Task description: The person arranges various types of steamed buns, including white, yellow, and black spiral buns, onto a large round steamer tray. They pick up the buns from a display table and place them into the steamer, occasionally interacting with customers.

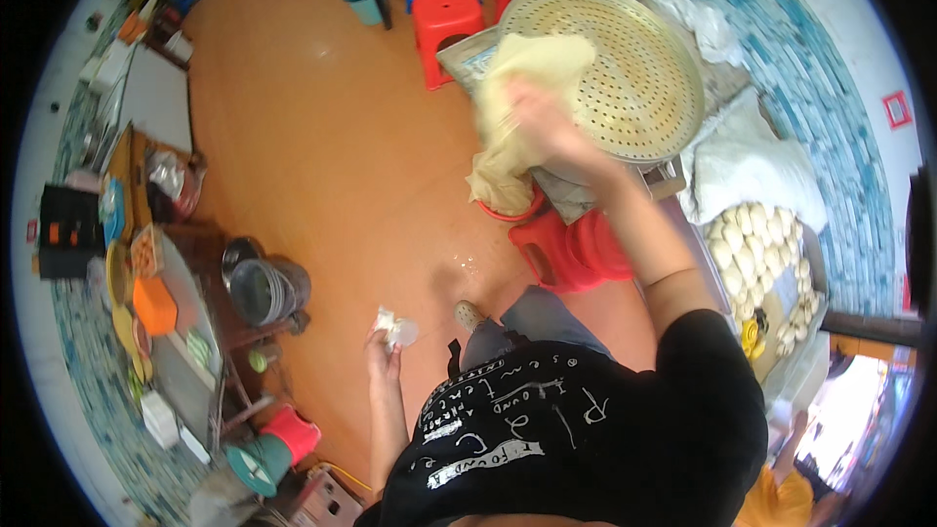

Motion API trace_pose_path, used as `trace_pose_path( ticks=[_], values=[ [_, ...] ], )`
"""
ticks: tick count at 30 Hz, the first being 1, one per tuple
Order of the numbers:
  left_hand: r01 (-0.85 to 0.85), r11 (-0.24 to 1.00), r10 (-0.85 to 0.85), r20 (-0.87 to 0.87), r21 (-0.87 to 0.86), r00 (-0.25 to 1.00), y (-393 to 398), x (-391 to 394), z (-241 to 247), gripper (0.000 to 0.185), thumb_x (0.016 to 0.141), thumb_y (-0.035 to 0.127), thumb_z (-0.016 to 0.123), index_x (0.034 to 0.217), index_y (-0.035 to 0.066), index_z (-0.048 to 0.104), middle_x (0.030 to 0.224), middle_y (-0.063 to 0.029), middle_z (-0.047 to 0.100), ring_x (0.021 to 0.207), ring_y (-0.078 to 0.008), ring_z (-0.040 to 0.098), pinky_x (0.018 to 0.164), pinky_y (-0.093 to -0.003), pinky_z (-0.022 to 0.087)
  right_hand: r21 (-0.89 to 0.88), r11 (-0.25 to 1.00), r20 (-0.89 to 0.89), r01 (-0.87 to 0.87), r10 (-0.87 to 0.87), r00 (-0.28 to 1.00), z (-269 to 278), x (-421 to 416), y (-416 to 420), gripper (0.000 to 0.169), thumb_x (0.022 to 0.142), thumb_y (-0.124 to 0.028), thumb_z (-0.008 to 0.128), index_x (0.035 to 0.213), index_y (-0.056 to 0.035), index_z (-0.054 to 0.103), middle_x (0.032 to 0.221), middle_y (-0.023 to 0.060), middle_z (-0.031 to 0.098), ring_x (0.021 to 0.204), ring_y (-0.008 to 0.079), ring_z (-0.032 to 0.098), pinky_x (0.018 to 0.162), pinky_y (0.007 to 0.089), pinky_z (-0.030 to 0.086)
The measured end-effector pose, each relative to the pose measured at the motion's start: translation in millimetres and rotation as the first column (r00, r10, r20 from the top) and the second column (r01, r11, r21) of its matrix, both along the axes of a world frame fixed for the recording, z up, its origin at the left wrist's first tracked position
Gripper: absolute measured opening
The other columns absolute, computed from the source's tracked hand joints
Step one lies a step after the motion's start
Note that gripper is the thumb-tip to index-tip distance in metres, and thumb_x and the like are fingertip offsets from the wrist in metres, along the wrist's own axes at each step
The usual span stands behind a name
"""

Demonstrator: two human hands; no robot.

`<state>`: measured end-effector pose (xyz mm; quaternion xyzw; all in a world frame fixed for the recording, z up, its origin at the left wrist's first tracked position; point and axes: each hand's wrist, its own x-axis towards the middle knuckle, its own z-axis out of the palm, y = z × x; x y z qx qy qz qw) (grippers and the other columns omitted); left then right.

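My right hand (pixel 545 121), blurred, grips a pale yellow cloth (pixel 542 62) at the left edge of a large round perforated steamer tray (pixel 637 73). Part of that cloth lies over the tray's rim. Its lower end hangs down into or over a red container (pixel 514 215), which it mostly hides. Away to the left, above the floor, my left hand (pixel 382 351) holds a crumpled white piece (pixel 388 320) with a translucent rounded part; its material is unclear.
Red stools (pixel 567 249) stand below the tray. Shaped pale dough pieces (pixel 754 249) lie on the right-hand table beside a white cloth (pixel 754 161). At left are a metal table (pixel 176 351) and buckets (pixel 267 293). Someone in a yellow top (pixel 779 501) is at lower right.
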<state>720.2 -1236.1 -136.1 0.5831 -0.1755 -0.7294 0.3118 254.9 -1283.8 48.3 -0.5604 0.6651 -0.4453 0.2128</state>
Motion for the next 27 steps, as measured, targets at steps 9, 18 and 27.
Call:
trace_pose_path(
  ticks=[9, 18, 27],
  values=[
    [-0.08, 0.996, 0.081, -0.059, 0.025, 0.995, -111.9, 50.9, -39.7, 0.042, 0.08, 0.004, 0.045, 0.122, 0.003, 0.048, 0.11, -0.0114, 0.058, 0.095, -0.0245, 0.059, 0.076, -0.0369, 0.052, 0.261, 0.952, 0.947, 0.16, -0.285, 0.148, -228.6, 173.0, -44.8, 0.02, 0.082, -0.007, 0.044, 0.095, -0.0019, 0.058, 0.089, 0.0079, 0.059, 0.082, 0.018, 0.057, 0.074, 0.0325, 0.047],
    [0.184, 0.983, -0.184, 0.022, 0.005, 0.983, -181.2, -54.5, -16.0, 0.038, 0.08, 0.008, 0.048, 0.118, 0.007, 0.051, 0.106, -0.0075, 0.057, 0.09, -0.0207, 0.057, 0.071, -0.0327, 0.049, 0.611, 0.769, 0.478, 0.189, -0.548, 0.687, -161.8, 33.9, 31.1, 0.036, 0.086, -0.018, 0.055, 0.117, 0.0003, 0.051, 0.106, 0.0118, 0.059, 0.093, 0.0202, 0.059, 0.081, 0.0303, 0.047],
    [0.276, 0.96, -0.278, -0.061, -0.039, 0.959, -335.2, -180.5, 4.6, 0.03, 0.082, 0.008, 0.046, 0.112, 0.008, 0.053, 0.101, -0.0058, 0.059, 0.088, -0.0171, 0.057, 0.068, -0.0306, 0.048, 0.49, 0.605, 0.336, 0.628, -0.796, 0.504, -159.3, -315.8, 284.3, 0.063, 0.085, -0.036, 0.058, 0.132, 0.0035, 0.042, 0.127, 0.0168, 0.051, 0.114, 0.0249, 0.049, 0.096, 0.0338, 0.039]
  ],
)
